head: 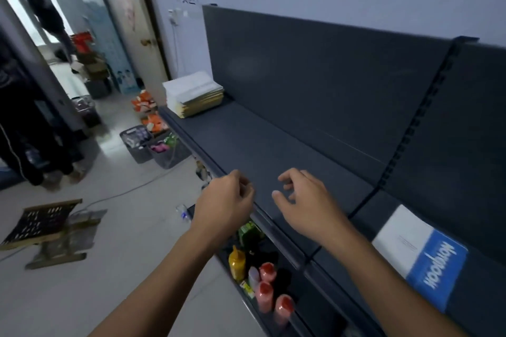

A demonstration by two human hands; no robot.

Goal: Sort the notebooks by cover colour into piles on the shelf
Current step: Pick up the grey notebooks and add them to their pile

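Note:
A stack of notebooks [195, 94] with a white top cover and yellow edges lies at the far left end of the dark grey shelf [273, 142]. A single white and blue notebook [421, 254] lies on the shelf section at the right. My left hand [227, 200] hovers over the shelf's front edge with curled fingers and holds nothing. My right hand [304, 200] hovers just above the bare shelf beside it, fingers apart and empty. Both hands are far from either notebook pile.
A lower shelf holds bottles [264, 282] with red caps, a yellow bottle and a green carton. Grey baskets [153, 145] of goods stand on the floor at the shelf's left end. A wooden rack [43, 223] lies on the floor. People stand at the far left.

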